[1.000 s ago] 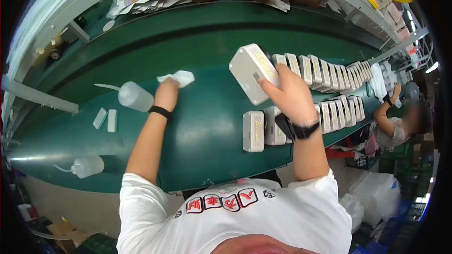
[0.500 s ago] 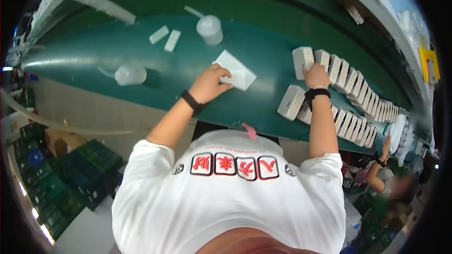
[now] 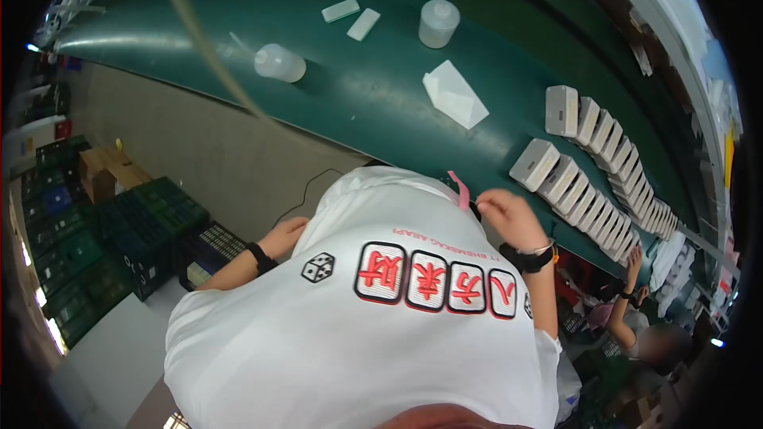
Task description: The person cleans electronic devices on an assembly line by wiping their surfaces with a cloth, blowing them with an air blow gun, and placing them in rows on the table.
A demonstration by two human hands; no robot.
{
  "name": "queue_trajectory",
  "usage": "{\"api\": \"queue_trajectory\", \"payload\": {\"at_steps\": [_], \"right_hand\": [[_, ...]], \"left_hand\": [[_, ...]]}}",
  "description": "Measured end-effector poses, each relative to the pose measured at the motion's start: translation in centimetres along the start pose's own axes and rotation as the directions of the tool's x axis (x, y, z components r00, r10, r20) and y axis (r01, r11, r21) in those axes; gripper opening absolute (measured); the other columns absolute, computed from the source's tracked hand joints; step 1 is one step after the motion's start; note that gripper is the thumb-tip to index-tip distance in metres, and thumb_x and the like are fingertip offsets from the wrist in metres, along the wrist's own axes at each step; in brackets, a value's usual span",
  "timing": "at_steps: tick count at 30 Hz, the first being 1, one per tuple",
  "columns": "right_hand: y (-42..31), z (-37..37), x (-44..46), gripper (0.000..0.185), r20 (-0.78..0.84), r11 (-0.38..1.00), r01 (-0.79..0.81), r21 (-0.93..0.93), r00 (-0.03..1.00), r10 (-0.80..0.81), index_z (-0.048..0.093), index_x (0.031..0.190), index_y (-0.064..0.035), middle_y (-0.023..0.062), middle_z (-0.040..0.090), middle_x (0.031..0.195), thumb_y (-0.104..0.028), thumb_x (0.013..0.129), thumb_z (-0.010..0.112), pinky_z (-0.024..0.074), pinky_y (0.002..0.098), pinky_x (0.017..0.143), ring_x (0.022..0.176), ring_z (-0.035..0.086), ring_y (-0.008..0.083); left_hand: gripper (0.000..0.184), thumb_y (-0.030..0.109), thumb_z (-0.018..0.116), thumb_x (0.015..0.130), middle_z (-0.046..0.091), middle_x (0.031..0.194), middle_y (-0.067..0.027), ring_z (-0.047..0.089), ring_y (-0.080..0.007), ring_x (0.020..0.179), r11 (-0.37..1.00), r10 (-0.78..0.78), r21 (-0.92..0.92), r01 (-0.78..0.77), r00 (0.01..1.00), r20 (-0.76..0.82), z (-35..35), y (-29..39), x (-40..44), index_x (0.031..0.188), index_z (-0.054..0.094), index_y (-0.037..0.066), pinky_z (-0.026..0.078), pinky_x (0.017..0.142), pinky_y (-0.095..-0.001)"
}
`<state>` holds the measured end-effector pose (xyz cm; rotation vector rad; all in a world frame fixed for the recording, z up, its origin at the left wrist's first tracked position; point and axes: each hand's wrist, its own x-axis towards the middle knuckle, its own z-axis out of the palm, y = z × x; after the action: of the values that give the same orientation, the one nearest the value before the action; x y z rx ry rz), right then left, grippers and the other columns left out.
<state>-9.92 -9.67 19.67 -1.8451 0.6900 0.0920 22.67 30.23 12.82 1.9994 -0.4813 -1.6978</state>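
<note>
My left hand (image 3: 288, 237) hangs at my left side by the white shirt, its fingertips hidden against the cloth. Off the bench's front edge, my right hand (image 3: 507, 216) has its fingers curled near a pink strip (image 3: 458, 190); whether it grips anything cannot be made out. A white folded cloth (image 3: 455, 95) lies on the green bench (image 3: 373, 103). Two rows of pale boxes stand at the right, the back row starting with one box (image 3: 561, 111) and the front row with another (image 3: 535, 164).
Two squeeze bottles (image 3: 439, 24) (image 3: 280, 63) and two small white blocks (image 3: 340, 10) (image 3: 364, 25) are on the bench. Green crates (image 3: 163, 210) stand on the floor at the left. A co-worker's arm (image 3: 624, 314) reaches in at the far right.
Both hands have drawn back from the bench toward my body. My left hand has left the cloth, and my right hand has left the box in the back row. The view has turned.
</note>
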Motion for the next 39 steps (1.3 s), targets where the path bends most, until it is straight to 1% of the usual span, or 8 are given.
{"api": "queue_trajectory", "payload": {"at_steps": [7,10,15,19,22,24,29,39], "right_hand": [[1.0,5.8,-1.8,0.016,-0.039,0.950,-0.186,0.250,0.979,0.202,0.064,0.109,0.0011,0.0091,0.063,0.104,-0.001,0.093,0.061,0.0487,0.0271,0.077,0.086,0.060,0.0155],[3.1,5.7,-2.2,0.021,0.003,0.974,-0.058,0.217,0.998,0.059,0.064,0.113,0.0007,0.0088,0.061,0.117,0.002,0.092,0.060,0.0480,0.0257,0.079,0.089,0.058,0.0147],[6.3,4.2,-3.4,0.016,0.162,0.965,-0.194,0.178,0.973,0.165,0.064,0.109,0.0008,0.0075,0.060,0.105,-0.004,0.094,0.062,0.0453,0.0253,0.074,0.084,0.054,0.0123],[9.1,4.0,-5.6,0.017,0.219,0.945,-0.267,0.188,0.950,0.224,0.064,0.110,-0.0011,0.0060,0.057,0.104,-0.007,0.093,0.065,0.0433,0.0255,0.071,0.084,0.052,0.0104],[4.2,4.3,-4.5,0.024,-0.028,0.987,0.002,0.161,1.000,0.003,0.062,0.116,-0.0022,0.0055,0.058,0.114,-0.008,0.093,0.065,0.0437,0.0243,0.072,0.088,0.052,0.0103],[6.1,4.3,-4.4,0.028,0.040,0.972,-0.021,0.236,0.999,0.011,0.062,0.121,-0.0032,0.0053,0.057,0.122,-0.008,0.093,0.065,0.0442,0.0238,0.074,0.090,0.053,0.0110],[7.7,4.8,-4.7,0.033,0.027,0.966,0.017,0.258,0.999,-0.025,0.062,0.126,-0.0036,0.0068,0.058,0.128,-0.007,0.093,0.065,0.0486,0.0258,0.076,0.094,0.058,0.0145],[6.2,7.2,-3.6,0.015,-0.175,0.996,0.081,-0.046,0.981,-0.088,0.069,0.095,-0.0020,0.0151,0.067,0.092,-0.013,0.086,0.069,0.0536,0.0392,0.074,0.081,0.066,0.0320]], "left_hand": [[0.037,0.018,0.056,0.102,0.059,0.126,-0.0062,0.056,-0.0136,0.115,0.880,0.124,-0.442,-0.172,0.983,-0.135,2.4,0.0,-1.7,0.136,0.056,0.002,0.046,0.099,-0.0277],[0.032,0.017,0.055,0.102,0.060,0.113,-0.0058,0.058,-0.0158,0.104,0.947,0.319,0.029,-0.321,0.917,-0.239,2.2,-0.5,0.2,0.129,0.062,0.002,0.046,0.093,-0.0260],[0.016,0.010,0.063,0.096,0.059,0.097,-0.0028,0.055,-0.0120,0.094,0.951,0.182,-0.182,-0.252,0.926,-0.331,2.8,2.8,1.5,0.097,0.074,-0.002,0.044,0.084,-0.0239],[0.022,0.017,0.065,0.095,0.061,0.098,-0.0051,0.057,-0.0152,0.095,0.927,0.059,-0.334,-0.169,0.947,-0.316,3.5,3.8,1.9,0.096,0.074,-0.003,0.046,0.085,-0.0275],[0.024,0.017,0.058,0.101,0.063,0.104,-0.0023,0.058,-0.0125,0.095,0.896,0.146,-0.356,-0.265,0.934,-0.327,4.0,2.4,2.4,0.102,0.072,-0.002,0.046,0.087,-0.0265],[0.029,0.022,0.054,0.104,0.065,0.112,-0.0045,0.058,-0.0125,0.101,0.868,-0.001,-0.489,-0.088,0.984,-0.178,2.7,2.6,1.7,0.105,0.070,-0.002,0.046,0.092,-0.0285],[0.019,0.008,0.064,0.095,0.065,0.114,-0.0101,0.060,-0.0221,0.110,0.875,0.471,-0.047,-0.482,0.869,-0.154,0.3,1.6,2.7,0.111,0.069,0.000,0.046,0.097,-0.0317],[0.028,0.014,0.075,0.085,0.069,0.094,-0.0138,0.066,-0.0230,0.089,0.752,0.522,0.439,-0.492,0.851,0.059,-2.5,9.2,6.0,0.109,0.072,0.001,0.051,0.079,-0.0324]]}}
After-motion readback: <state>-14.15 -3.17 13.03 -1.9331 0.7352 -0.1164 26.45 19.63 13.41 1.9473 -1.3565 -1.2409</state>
